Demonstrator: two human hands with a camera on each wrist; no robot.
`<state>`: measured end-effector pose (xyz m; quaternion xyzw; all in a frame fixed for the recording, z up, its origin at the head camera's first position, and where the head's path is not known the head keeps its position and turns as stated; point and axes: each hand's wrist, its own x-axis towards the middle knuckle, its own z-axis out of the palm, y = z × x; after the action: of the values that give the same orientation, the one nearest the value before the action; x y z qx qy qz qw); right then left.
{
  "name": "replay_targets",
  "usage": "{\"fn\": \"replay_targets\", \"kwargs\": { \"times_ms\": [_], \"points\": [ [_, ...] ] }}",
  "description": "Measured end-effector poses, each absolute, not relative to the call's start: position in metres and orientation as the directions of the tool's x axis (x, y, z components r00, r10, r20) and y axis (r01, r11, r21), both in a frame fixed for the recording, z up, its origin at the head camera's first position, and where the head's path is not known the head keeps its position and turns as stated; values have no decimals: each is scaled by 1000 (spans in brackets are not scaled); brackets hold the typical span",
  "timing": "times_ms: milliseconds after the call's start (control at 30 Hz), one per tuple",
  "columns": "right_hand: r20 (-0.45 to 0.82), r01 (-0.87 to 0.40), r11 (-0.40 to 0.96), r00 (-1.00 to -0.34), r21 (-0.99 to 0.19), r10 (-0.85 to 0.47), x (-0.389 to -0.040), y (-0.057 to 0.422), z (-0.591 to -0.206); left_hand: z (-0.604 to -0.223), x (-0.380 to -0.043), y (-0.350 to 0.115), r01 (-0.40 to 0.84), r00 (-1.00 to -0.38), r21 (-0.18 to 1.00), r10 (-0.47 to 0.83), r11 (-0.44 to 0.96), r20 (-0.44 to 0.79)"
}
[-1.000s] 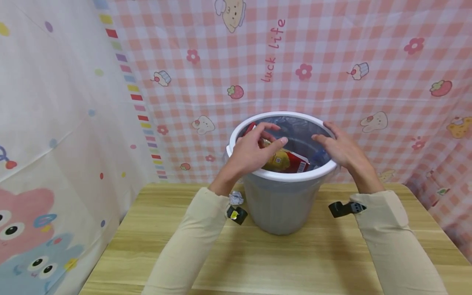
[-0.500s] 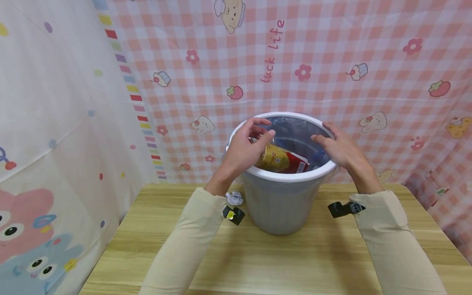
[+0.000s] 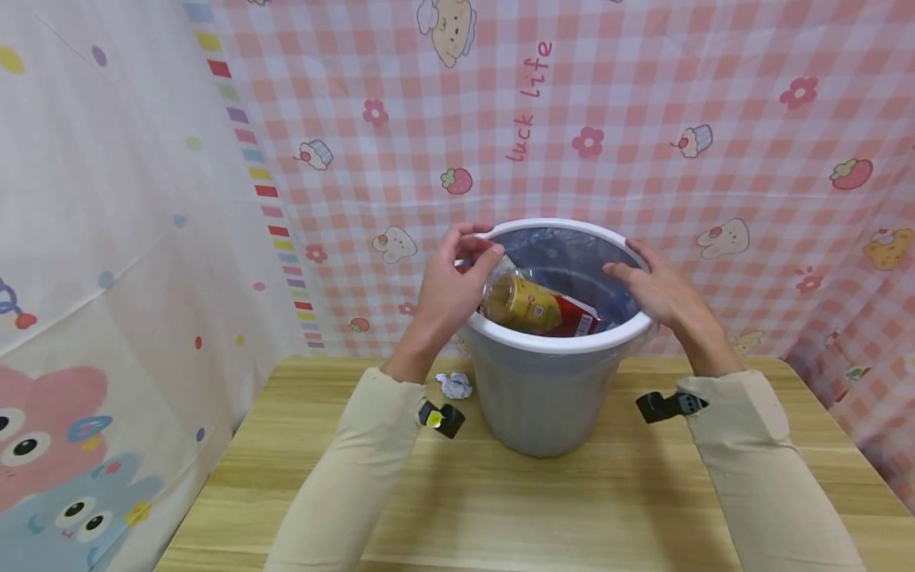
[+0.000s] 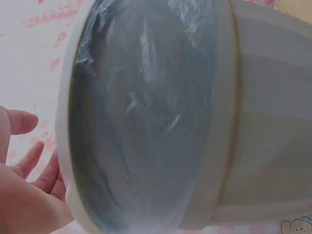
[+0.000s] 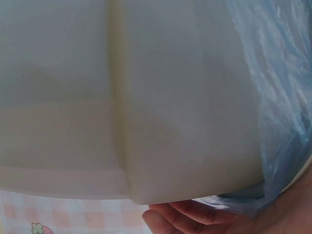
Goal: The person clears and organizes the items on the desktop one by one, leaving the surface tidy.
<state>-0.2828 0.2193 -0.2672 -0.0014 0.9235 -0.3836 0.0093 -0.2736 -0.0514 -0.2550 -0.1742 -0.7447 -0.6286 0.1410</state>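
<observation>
A grey trash can (image 3: 539, 405) with a white rim stands on the table, lined with a translucent bluish bag (image 3: 565, 246). Inside lie a yellow and red package (image 3: 543, 311) and a clear plastic piece (image 3: 500, 295). At the can's left rim is my left hand (image 3: 452, 290), thumb and fingers apart with nothing between them; the left wrist view shows its fingers (image 4: 48, 175) beside the rim. My right hand (image 3: 668, 292) holds the right rim, thumb toward the inside and fingers outside. In the right wrist view those fingers (image 5: 180, 217) lie along the can's outer side.
A crumpled silvery ball (image 3: 455, 385) lies on the wooden table (image 3: 322, 445) just left of the can. Behind the can hangs a pink checked cloth (image 3: 643, 95); a white patterned cloth (image 3: 129, 238) hangs at the left.
My left hand has moved left from over the can's opening to its left rim, uncovering more of the package and the clear plastic. My right hand has stayed on the rim.
</observation>
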Motion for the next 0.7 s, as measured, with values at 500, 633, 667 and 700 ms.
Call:
{"fn": "replay_targets", "kwargs": {
  "times_ms": [500, 633, 667, 700],
  "points": [
    [-20, -2, 702, -1000, -712, -24, -285, 220, -269, -264, -271, -90, 408, -908, 908, -58, 98, 414],
    [-22, 0, 703, -1000, -711, -22, -284, 220, -268, -270, -271, -102, 403, -906, 910, -101, 99, 412],
    [-23, 1, 699, -999, -715, -22, -284, 219, -268, -272, -271, -105, 398, -906, 912, -111, 100, 408],
    [-24, 1, 699, -999, -715, -22, -284, 219, -268, -274, -271, -108, 389, -909, 916, -122, 99, 399]
  ]
}}
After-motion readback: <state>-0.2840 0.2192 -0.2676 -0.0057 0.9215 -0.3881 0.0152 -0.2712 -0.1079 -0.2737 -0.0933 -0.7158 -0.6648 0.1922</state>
